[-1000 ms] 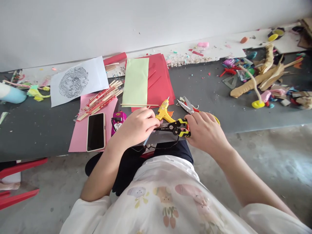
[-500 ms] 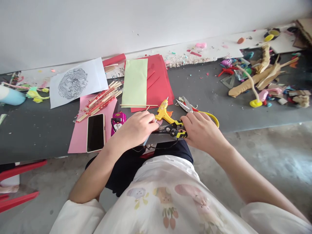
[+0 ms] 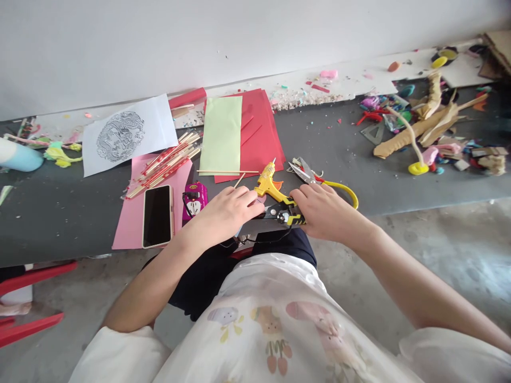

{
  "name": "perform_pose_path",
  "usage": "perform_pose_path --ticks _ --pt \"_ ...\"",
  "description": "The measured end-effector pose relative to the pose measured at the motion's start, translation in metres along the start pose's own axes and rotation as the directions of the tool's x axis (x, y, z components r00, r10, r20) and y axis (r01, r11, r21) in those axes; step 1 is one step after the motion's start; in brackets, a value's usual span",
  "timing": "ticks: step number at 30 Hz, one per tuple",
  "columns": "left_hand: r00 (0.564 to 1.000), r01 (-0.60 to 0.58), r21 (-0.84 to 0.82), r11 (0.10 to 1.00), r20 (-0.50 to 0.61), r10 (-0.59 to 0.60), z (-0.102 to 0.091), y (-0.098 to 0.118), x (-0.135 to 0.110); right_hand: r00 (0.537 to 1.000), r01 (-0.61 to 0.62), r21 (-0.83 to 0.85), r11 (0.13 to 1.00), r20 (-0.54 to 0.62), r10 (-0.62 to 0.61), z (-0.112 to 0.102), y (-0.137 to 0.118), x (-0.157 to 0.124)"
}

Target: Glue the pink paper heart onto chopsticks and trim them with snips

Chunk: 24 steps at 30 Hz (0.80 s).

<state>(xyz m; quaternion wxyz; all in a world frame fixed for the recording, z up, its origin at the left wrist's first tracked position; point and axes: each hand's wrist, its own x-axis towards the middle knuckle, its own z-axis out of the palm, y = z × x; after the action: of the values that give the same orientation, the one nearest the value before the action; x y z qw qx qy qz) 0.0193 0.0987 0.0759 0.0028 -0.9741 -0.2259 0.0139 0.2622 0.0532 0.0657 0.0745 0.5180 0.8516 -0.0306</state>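
Observation:
My right hand [image 3: 325, 209] is wrapped round the black-and-yellow handles of a pair of wire-stripper pliers [image 3: 274, 212], whose jaws point left. At the jaws, the fingers of my left hand [image 3: 230, 213] are pinched together; what they hold is hidden. A short thin wooden stick [image 3: 240, 180] shows just beyond my left hand, and I cannot tell whether it is held. Right behind the pliers lies a yellow glue gun [image 3: 268, 180]. Scissors [image 3: 305, 173] with a yellow handle lie beyond my right hand, partly covered by it.
To the left are a phone [image 3: 157, 216], a purple power socket [image 3: 195, 200], pink paper [image 3: 126, 229] and bundled sticks [image 3: 167, 162]. Green paper [image 3: 221, 133] covers part of red sheets [image 3: 261, 143]. A dragon print [image 3: 154, 114] lies behind; cardboard scraps [image 3: 415, 133] and clay clutter the right.
My left fingers have shifted slightly, and the pale tip at them no longer shows. More of the short stick behind the hand is visible. My right hand has moved slightly left on the pliers.

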Motion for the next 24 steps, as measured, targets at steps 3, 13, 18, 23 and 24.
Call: perform_pose_path --ticks 3,13,18,23,24 --pt "1.0 0.0 0.035 0.999 0.012 0.0 0.001 0.001 0.0 1.0 0.007 -0.008 1.0 0.006 -0.007 0.0 0.002 0.002" --pt "1.0 -0.009 0.084 0.996 -0.007 0.01 -0.002 0.001 0.001 0.999 0.03 -0.004 1.0 -0.012 -0.03 0.002 0.006 0.008" --pt "1.0 -0.019 0.099 0.995 -0.005 0.02 0.0 0.002 0.001 0.999 0.036 -0.014 0.999 0.002 -0.036 0.002 0.007 0.009" --pt "0.999 0.006 0.053 0.999 -0.052 -0.004 -0.004 -0.005 0.002 1.0 0.026 -0.022 0.999 0.012 -0.026 0.001 0.008 0.011" --pt "0.995 0.042 0.033 0.999 -0.09 -0.039 -0.005 -0.006 0.001 1.0 0.01 -0.025 1.0 0.012 -0.01 0.002 0.009 0.012"
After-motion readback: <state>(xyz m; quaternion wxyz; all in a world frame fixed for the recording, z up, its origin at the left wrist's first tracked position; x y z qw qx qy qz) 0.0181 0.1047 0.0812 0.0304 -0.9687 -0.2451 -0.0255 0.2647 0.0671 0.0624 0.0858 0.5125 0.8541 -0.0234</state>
